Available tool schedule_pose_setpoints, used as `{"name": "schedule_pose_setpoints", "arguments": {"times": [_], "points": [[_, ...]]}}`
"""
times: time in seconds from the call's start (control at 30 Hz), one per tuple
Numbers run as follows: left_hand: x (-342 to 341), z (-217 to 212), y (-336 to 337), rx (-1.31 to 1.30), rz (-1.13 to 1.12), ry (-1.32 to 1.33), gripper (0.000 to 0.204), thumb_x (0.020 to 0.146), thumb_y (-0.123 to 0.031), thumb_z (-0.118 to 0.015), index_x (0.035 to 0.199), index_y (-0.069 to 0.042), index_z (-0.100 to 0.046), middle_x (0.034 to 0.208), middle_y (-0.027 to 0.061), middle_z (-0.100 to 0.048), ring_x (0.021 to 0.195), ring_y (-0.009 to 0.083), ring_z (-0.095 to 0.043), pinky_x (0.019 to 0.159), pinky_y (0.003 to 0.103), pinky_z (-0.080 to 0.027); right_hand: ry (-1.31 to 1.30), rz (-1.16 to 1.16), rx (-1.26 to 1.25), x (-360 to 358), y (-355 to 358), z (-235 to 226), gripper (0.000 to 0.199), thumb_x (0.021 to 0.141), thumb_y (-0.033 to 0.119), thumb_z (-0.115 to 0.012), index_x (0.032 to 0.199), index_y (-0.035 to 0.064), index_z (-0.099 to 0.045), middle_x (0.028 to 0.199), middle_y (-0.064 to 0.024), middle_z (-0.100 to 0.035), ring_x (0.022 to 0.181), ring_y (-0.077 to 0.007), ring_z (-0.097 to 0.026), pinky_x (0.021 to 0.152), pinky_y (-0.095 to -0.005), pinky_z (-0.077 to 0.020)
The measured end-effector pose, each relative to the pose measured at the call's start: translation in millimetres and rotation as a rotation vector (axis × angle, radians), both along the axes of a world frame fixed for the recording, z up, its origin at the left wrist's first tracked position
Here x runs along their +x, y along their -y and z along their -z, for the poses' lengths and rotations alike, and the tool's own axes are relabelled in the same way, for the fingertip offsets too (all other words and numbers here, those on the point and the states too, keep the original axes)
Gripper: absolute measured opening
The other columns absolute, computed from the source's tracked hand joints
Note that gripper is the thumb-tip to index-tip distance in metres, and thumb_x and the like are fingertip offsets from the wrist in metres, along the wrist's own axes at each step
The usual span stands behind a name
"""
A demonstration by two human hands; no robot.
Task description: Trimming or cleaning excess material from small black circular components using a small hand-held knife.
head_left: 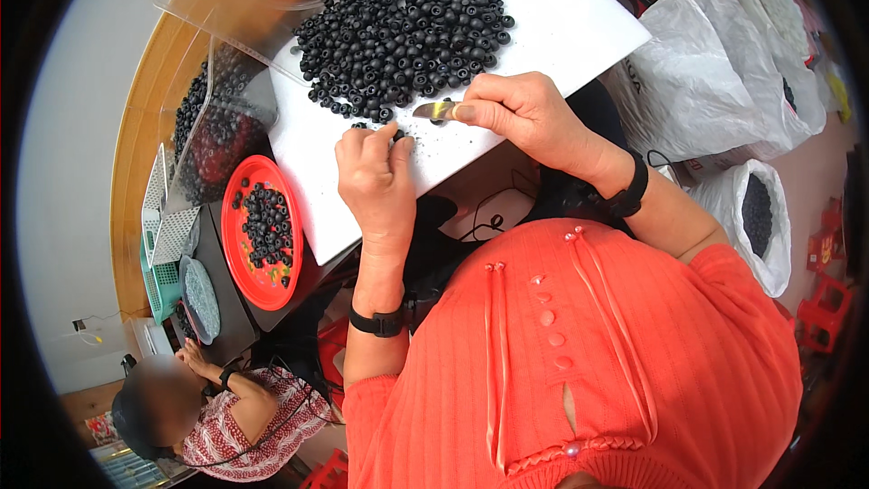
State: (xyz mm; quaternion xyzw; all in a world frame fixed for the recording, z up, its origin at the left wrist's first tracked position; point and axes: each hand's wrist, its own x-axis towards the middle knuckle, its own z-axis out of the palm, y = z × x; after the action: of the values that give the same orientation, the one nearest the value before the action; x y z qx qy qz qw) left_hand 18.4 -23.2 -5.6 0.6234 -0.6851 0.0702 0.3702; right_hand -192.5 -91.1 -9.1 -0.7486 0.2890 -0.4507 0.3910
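My right hand (529, 118) grips a small knife (433, 110), its short shiny blade pointing left over the white board (561, 14). Facing it, my left hand (376, 177) has its fingers pinched together at the board, with a small black ring-shaped piece (399, 135) at the fingertips. Beyond both hands lies a large heap of black ring-shaped pieces (407, 27), round and with a hole in each. Dark crumbs are scattered on the board between the hands.
Left of the board stands a red plate (237, 258) with more black pieces. Clear plastic bins (210, 91) and a perforated white basket (172, 226) lie beyond it. White sacks (670, 63) stand at the right. A co-worker (244, 412) sits at the lower left.
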Motion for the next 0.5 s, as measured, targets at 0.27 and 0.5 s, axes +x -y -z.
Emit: {"name": "schedule_pose_setpoints", "arguments": {"times": [0.27, 0.5], "points": [[-3.0, -2.1, 3.5, -0.028, 0.033, 0.138, 0.015, 0.082, 0.003, -0.070, 0.096, -0.002, -0.071, 0.088, 0.0100, -0.059, 0.084, 0.0293, -0.059, 0.072, 0.039, -0.049, 0.003, 0.010, -0.010, 1.8, -1.2, -1.8, 0.028, 0.096, 0.033, -0.068, 0.082, 0.0084, -0.072, 0.059, -0.0051, -0.059, 0.052, -0.0162, -0.054, 0.051, -0.0309, -0.0410], [3.4, -2.1, 4.3, 0.089, 0.054, -0.125, 0.013, 0.079, 0.003, -0.071, 0.089, -0.004, -0.067, 0.090, 0.0091, -0.059, 0.088, 0.0303, -0.060, 0.070, 0.041, -0.050, 0.027, 0.020, -0.050, 2.9, -0.3, 1.0, 0.030, 0.096, 0.033, -0.068, 0.079, 0.0081, -0.070, 0.057, -0.0060, -0.056, 0.050, -0.0191, -0.053, 0.050, -0.0325, -0.0406]]}}
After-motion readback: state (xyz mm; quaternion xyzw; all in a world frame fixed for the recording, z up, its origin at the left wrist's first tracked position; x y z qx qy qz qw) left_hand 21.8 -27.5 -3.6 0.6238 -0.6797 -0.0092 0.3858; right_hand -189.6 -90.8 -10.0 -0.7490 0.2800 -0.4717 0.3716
